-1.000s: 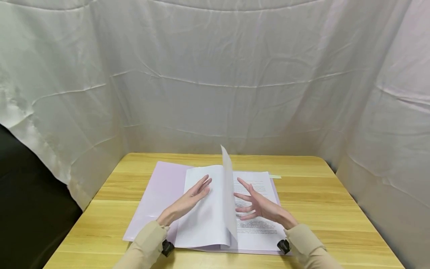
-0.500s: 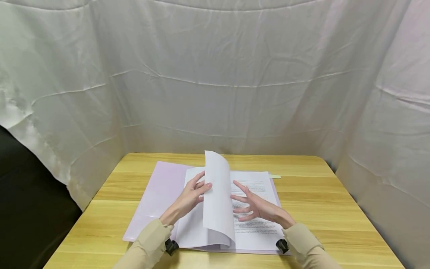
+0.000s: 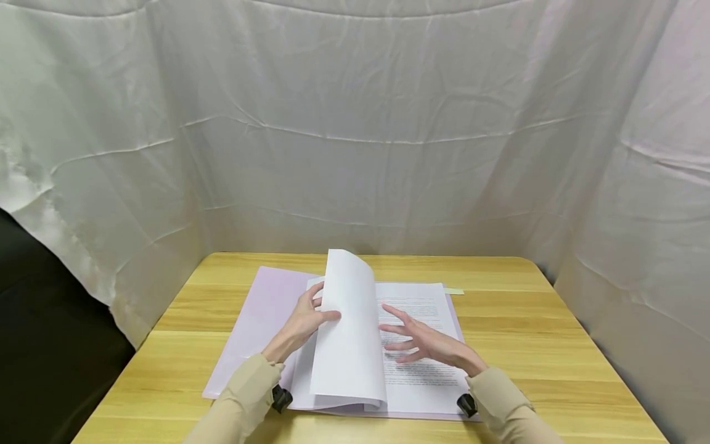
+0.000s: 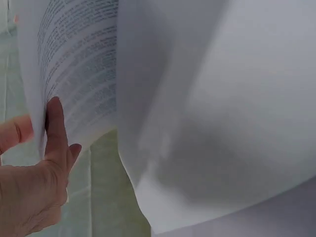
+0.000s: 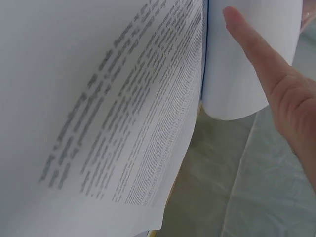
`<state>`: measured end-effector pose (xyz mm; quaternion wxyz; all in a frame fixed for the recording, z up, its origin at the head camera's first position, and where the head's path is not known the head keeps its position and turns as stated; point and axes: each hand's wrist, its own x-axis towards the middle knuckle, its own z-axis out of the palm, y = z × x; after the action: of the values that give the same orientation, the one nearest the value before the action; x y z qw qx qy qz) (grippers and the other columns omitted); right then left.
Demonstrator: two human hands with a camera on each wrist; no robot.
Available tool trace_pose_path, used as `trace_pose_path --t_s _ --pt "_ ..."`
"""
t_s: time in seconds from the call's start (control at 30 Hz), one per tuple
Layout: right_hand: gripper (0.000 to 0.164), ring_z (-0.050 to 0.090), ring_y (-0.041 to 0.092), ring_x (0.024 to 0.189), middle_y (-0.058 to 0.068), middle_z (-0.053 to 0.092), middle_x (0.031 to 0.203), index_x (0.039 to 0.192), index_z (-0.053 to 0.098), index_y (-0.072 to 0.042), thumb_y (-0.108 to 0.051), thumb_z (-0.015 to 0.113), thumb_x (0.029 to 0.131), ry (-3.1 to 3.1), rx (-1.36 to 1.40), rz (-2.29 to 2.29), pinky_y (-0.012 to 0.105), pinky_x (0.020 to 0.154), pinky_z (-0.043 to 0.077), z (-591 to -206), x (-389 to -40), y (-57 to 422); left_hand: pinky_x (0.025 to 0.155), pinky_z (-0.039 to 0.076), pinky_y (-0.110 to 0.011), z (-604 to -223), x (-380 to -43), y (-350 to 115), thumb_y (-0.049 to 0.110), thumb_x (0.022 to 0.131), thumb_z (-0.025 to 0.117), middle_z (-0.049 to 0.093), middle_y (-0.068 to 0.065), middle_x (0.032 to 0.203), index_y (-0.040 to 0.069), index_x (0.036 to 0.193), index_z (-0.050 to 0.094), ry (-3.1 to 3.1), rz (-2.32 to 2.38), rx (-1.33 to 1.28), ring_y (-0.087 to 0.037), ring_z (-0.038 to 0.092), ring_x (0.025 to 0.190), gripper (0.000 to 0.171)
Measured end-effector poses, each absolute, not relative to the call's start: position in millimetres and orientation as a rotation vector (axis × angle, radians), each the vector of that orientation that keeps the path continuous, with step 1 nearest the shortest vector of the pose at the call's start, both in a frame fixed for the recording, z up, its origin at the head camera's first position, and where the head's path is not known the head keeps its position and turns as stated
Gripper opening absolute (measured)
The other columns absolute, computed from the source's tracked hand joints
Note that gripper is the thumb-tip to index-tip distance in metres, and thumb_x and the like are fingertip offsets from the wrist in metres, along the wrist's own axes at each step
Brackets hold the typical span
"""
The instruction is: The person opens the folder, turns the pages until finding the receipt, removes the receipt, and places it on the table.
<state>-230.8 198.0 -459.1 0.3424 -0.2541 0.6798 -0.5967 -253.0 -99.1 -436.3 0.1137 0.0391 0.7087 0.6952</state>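
A lilac folder (image 3: 261,324) lies spread on the table with white sheets inside. One sheet (image 3: 349,327) stands half turned and curls over to the left, its blank side up; its underside carries print in the left wrist view. My left hand (image 3: 302,324) pinches that sheet's free edge, thumb on the near face and fingers behind. Over the printed right-hand page (image 3: 424,382) my right hand (image 3: 432,343) hovers with spread fingers, holding nothing. In the right wrist view one finger (image 5: 259,52) of it points toward the raised sheet.
The folder rests on a wooden table (image 3: 532,345). A pale yellow-green tab (image 3: 455,291) sticks out at the folder's upper right. Grey-white cloth (image 3: 355,172) hangs behind and at both sides. Something black (image 3: 50,320) fills the lower left.
The raised sheet has tipped from upright over to the left. My left hand has come to its edge, taken hold and moved left with it. My right hand has barely shifted.
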Motion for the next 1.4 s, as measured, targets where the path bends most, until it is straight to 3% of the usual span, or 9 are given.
trace_pose_path --t_s 0.37,0.67,0.93,1.13,1.3,1.4 --pt "0.061 0.044 0.051 0.14 0.03 0.02 0.164 0.163 0.009 -0.015 -0.04 0.027 0.111 1.938 -0.626 -1.513 0.058 0.108 0.049 -459.9 -229.9 212.6 0.079 0.063 -0.041 -452.5 -264.9 -114.2 -0.003 0.079 0.075 0.059 -0.03 0.132 0.004 0.154 0.031 2.106 1.926 0.043 -0.023 0.07 0.089 0.087" --pt "0.061 0.048 0.049 0.137 0.029 0.022 0.164 0.163 0.01 -0.01 -0.039 0.027 0.111 1.987 -0.612 -1.499 0.057 0.108 0.049 -462.1 -234.0 222.9 0.075 0.062 -0.039 -468.2 -269.6 -129.9 0.003 0.08 0.077 0.061 -0.031 0.127 -0.001 0.151 0.032 2.21 1.822 -0.042 -0.024 0.069 0.085 0.084" --pt "0.059 0.05 0.048 0.136 0.029 0.024 0.163 0.162 0.013 -0.012 -0.038 0.028 0.112 1.995 -0.606 -1.502 0.057 0.108 0.049 -462.2 -234.7 227.4 0.09 0.058 -0.046 -470.0 -272.0 -138.0 0.016 0.08 0.081 0.056 -0.031 0.135 -0.001 0.151 0.033 2.382 1.618 -0.061 -0.034 0.066 0.107 0.088" --pt "0.06 0.053 0.045 0.134 0.029 0.025 0.163 0.162 0.014 -0.011 -0.039 0.03 0.111 2.012 -0.586 -1.487 0.054 0.107 0.051 -462.3 -235.7 229.9 0.095 0.057 -0.049 -470.7 -273.6 -141.1 0.015 0.08 0.082 0.061 -0.029 0.131 -0.005 0.146 0.039 2.465 1.553 -0.016 -0.036 0.067 0.108 0.082" --pt "0.061 0.054 0.044 0.133 0.03 0.025 0.162 0.162 0.014 -0.01 -0.039 0.031 0.111 2.04 -0.565 -1.469 0.054 0.107 0.051 -462.6 -239.3 232.8 0.109 0.046 -0.057 -472.9 -275.6 -144.8 0.023 0.081 0.083 0.052 -0.031 0.142 -0.007 0.148 0.037 2.572 1.405 -0.008 -0.047 0.054 0.128 0.087" --pt "0.061 0.054 0.045 0.133 0.031 0.026 0.161 0.162 0.015 -0.009 -0.039 0.032 0.111 2.064 -0.562 -1.454 0.054 0.106 0.052 -462.2 -242.0 234.9 0.107 0.048 -0.057 -474.8 -277.9 -147.4 0.032 0.081 0.084 0.049 -0.035 0.143 -0.011 0.148 0.036 2.641 1.304 0.018 -0.051 0.051 0.13 0.093"
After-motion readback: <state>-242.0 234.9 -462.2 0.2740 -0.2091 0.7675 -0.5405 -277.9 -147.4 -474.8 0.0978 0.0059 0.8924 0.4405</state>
